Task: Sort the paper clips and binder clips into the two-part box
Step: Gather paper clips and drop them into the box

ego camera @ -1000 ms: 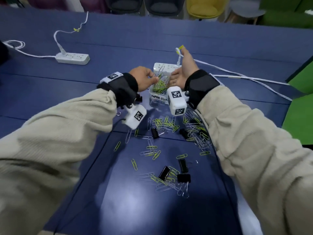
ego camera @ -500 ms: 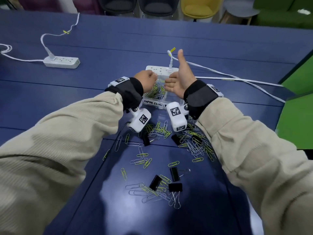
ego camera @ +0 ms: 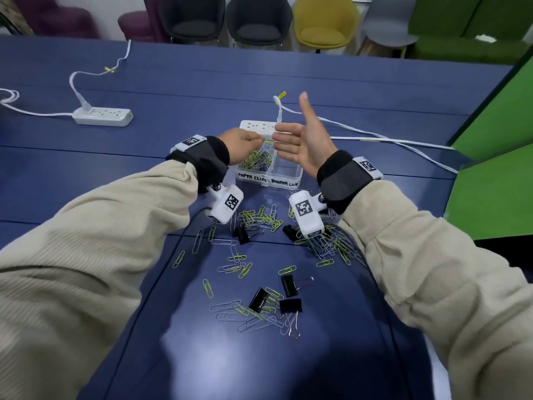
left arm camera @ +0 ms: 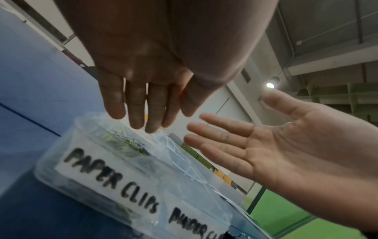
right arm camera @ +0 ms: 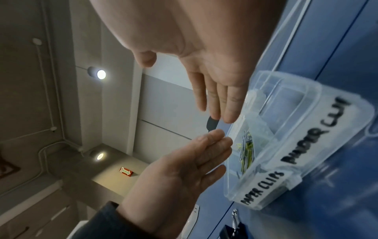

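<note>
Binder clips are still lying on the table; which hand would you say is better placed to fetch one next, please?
Probably right: the open right hand hovers over the binder-clip compartment, nearer the binder clips.

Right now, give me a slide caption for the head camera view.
Both open hands, left hand and right hand, hover over the two-part box; paper clips fill one compartment.

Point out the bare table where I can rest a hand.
Free: blue table nearer you than the black binder clips, and the stretch left of the clear two-part box. Crowded: loose paper clips right before the box.
</note>
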{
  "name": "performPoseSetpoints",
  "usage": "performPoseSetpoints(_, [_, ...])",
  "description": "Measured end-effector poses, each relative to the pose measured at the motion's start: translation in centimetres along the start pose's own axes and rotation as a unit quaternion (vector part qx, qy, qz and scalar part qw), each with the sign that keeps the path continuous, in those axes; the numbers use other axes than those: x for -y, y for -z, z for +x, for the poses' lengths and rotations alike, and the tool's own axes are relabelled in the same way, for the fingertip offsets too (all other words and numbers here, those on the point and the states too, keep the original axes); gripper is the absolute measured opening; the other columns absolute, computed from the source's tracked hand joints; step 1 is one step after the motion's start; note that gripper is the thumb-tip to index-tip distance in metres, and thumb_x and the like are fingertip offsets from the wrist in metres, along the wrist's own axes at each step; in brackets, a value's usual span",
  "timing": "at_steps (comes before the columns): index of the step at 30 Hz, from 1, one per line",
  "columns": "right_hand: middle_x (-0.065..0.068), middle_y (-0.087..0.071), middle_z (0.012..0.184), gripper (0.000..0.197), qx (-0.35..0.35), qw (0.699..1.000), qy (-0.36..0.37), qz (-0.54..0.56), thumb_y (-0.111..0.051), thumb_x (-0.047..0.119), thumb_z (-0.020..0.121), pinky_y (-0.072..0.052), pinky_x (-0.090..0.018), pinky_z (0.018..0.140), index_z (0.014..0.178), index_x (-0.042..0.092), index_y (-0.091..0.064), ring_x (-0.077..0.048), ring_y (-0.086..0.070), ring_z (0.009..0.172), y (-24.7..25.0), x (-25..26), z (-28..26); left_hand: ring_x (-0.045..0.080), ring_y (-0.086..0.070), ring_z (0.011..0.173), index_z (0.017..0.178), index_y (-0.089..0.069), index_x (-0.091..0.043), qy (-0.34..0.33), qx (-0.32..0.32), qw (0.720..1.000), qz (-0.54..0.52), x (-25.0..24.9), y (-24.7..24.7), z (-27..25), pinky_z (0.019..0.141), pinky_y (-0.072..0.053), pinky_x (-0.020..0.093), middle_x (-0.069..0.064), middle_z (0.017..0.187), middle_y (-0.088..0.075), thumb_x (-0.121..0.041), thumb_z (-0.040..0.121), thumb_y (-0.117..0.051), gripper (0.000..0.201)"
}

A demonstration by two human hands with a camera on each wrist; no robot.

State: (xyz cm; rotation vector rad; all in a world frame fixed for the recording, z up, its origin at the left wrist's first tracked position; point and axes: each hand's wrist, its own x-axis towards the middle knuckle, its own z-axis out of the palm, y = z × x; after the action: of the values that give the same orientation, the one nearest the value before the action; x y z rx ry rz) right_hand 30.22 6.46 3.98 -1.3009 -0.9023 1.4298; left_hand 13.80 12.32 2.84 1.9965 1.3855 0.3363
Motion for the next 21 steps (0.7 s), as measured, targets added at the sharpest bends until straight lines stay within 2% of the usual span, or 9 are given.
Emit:
performPoseSetpoints(2, [-0.009,-0.07,0.112,0.074,0.001,0.998,0.026,-0.064,-0.036,0.072,0.089,-0.054,-0.034,0.089,0.116,0.01,-0.065,-0.022,-0.068,0.102,0.6,0.1,-1.3,0.017,-0.055,0.114,0.125,-0.061,-0.024,-0.035,-0.027,0.997,0.058,-0.1,0.4,-1.3,0.094,-0.036,0.022,-0.001,0.118,-0.064,-0.037,0.095,-0.05,0.034])
performPoseSetpoints(4, [-0.008,-0.073,0.102,0.055,0.008,0.988,0.049,-0.146,-0.047,0.058,0.092,-0.052,-0.031,0.076,0.111,0.01,-0.066,-0.022,-0.069,0.091,1.5,-0.2,-2.8,0.017,-0.059,0.11,0.122,-0.062,-0.026,-0.072,-0.056,0.99,0.108,-0.2,0.4,-3.2,0.089,-0.037,0.019,-0.001,0.116,-0.067,-0.038,0.093,-0.053,0.033])
performPoseSetpoints(6, [-0.006,-0.072,0.093,0.037,0.019,0.964,0.068,-0.257,-0.058,0.042,0.093,-0.046,-0.029,0.065,0.108,0.009,-0.066,-0.021,-0.066,0.081,3.0,-1.0,-4.2,0.016,-0.061,0.103,0.118,-0.064,-0.025,-0.109,-0.035,0.984,0.135,0.1,-0.2,-5.1,0.084,-0.036,0.017,0.0,0.112,-0.069,-0.036,0.091,-0.056,0.03])
performPoseSetpoints(9, [0.005,-0.07,0.081,0.022,0.031,0.884,0.067,-0.461,-0.068,0.038,0.087,-0.044,-0.022,0.061,0.1,0.02,-0.07,-0.013,-0.063,0.07,5.5,-2.4,-6.2,0.02,-0.057,0.112,0.11,-0.068,-0.023,-0.173,0.031,0.967,0.186,0.9,-1.8,-7.5,0.093,-0.041,0.028,0.002,0.118,-0.064,-0.04,0.085,-0.062,0.03])
performPoseSetpoints(11, [0.011,-0.062,0.074,0.019,0.025,0.827,0.055,-0.558,-0.072,0.04,0.082,-0.04,-0.019,0.059,0.097,0.028,-0.072,-0.006,-0.057,0.067,6.4,-3.2,-7.4,0.024,-0.048,0.121,0.111,-0.067,-0.024,-0.202,0.021,0.946,0.254,1.2,-2.7,-8.4,0.1,-0.039,0.038,0.005,0.129,-0.055,-0.04,0.084,-0.064,0.032])
performPoseSetpoints(13, [0.011,-0.056,0.07,0.018,0.016,0.808,0.044,-0.587,-0.074,0.038,0.08,-0.038,-0.02,0.058,0.096,0.03,-0.071,-0.006,-0.054,0.068,6.9,-4.0,-8.1,0.026,-0.044,0.121,0.111,-0.066,-0.025,-0.227,-0.021,0.932,0.281,0.8,-3.4,-9.0,0.1,-0.039,0.042,0.005,0.131,-0.052,-0.04,0.083,-0.064,0.032])
performPoseSetpoints(15, [0.01,-0.056,0.072,0.016,-0.001,0.801,0.043,-0.598,-0.076,0.035,0.079,-0.038,-0.021,0.058,0.093,0.031,-0.069,-0.008,-0.053,0.068,7.2,-4.6,-8.5,0.024,-0.047,0.114,0.109,-0.066,-0.026,-0.26,-0.037,0.925,0.275,0.1,-4.2,-9.6,0.095,-0.041,0.04,0.003,0.122,-0.056,-0.039,0.084,-0.063,0.028])
performPoseSetpoints(18, [0.008,-0.06,0.081,0.019,-0.017,0.774,0.054,-0.63,-0.078,0.036,0.077,-0.04,-0.022,0.068,0.093,0.03,-0.069,-0.012,-0.058,0.077,7.3,-4.8,-9.0,0.02,-0.054,0.103,0.11,-0.064,-0.03,-0.265,0.034,0.917,0.295,-1.0,-6.0,-10.1,0.083,-0.046,0.035,-0.002,0.107,-0.059,-0.043,0.085,-0.06,0.028])
performPoseSetpoints(21, [0.005,-0.064,0.088,0.021,-0.031,0.768,0.057,-0.637,-0.075,0.039,0.078,-0.045,-0.024,0.075,0.095,0.028,-0.071,-0.015,-0.062,0.087,6.5,-5.0,-8.8,0.02,-0.056,0.101,0.117,-0.062,-0.03,-0.253,0.065,0.908,0.328,-2.0,-7.8,-9.9,0.074,-0.038,0.027,-0.001,0.106,-0.059,-0.048,0.084,-0.06,0.037])
